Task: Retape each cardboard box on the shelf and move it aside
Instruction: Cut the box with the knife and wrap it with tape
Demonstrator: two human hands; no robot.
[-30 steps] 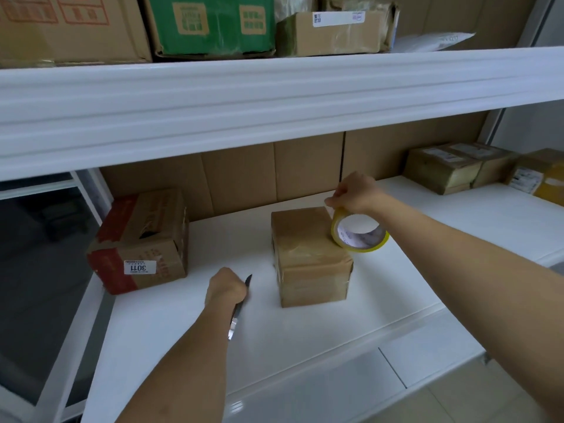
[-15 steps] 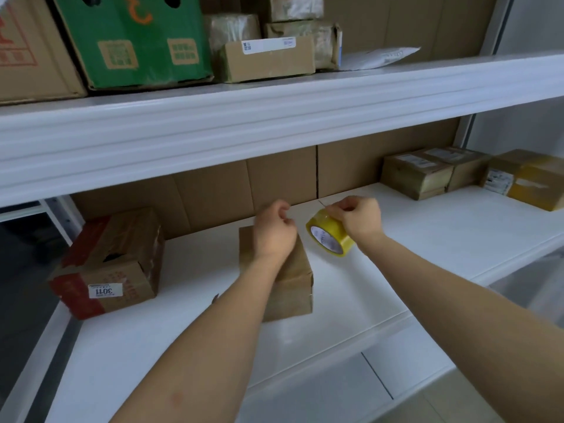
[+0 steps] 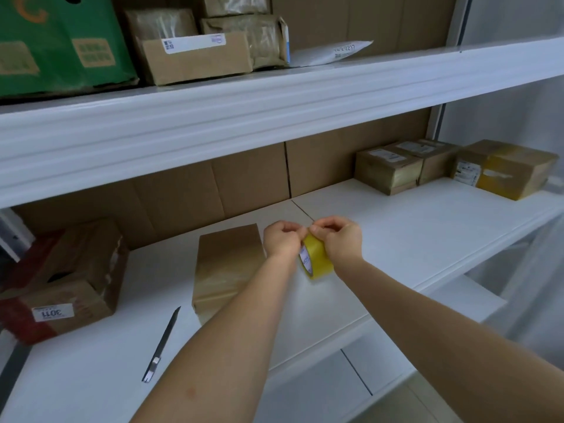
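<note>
The right hand (image 3: pixel 341 242) grips the yellow tape roll (image 3: pixel 316 259) just right of the brown box (image 3: pixel 227 267) on the shelf (image 3: pixel 427 233), while the left hand (image 3: pixel 280 241) pinches at its top, seemingly picking the loose end. Best to lift that end cleanly, then draw it along the box's long axis, which runs front to back.

Both hands (image 3: pixel 311 239) on yellow tape roll (image 3: pixel 317 259)
</note>
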